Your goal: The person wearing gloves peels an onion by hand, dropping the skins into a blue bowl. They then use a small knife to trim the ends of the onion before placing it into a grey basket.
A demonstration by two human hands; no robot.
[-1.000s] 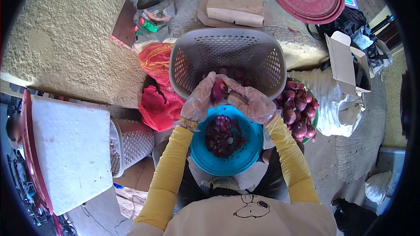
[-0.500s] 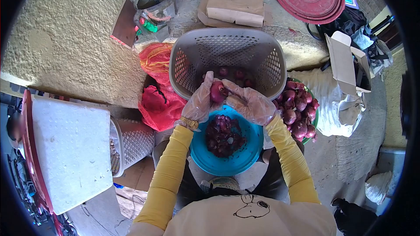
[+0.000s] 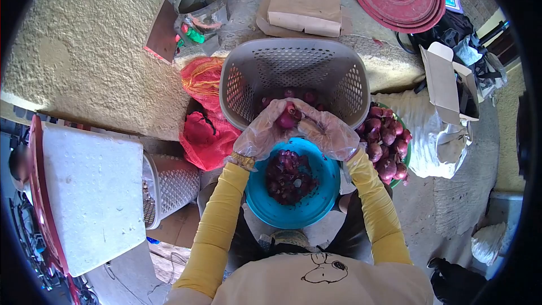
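In the head view, a red onion (image 3: 289, 117) is held up between two hands in clear plastic gloves, where the near rim of a gray basket (image 3: 239, 101) and the far edge of a blue basin (image 3: 329, 203) come together. It is gripped from the left by the curled left hand (image 3: 258, 134), seemingly to be kept steady. The right hand (image 3: 328, 134) is bent inward against its right side; whether skin or a tool is pinched there cannot be told. Dark red onion skins (image 3: 291, 182) are gathered in the basin, which is set between the knees, probably so that loose scraps are caught below. A few onions (image 3: 309, 97) are held in the basket, placed just beyond the basin, apparently for an easy reach. More onions (image 3: 387, 144) are heaped in a green-rimmed container at the right, near the right forearm, likely kept handy too. A red net bag (image 3: 210, 146) is left just beside the basket, on its left. The forearms are covered by yellow sleeves (image 3: 219, 217).
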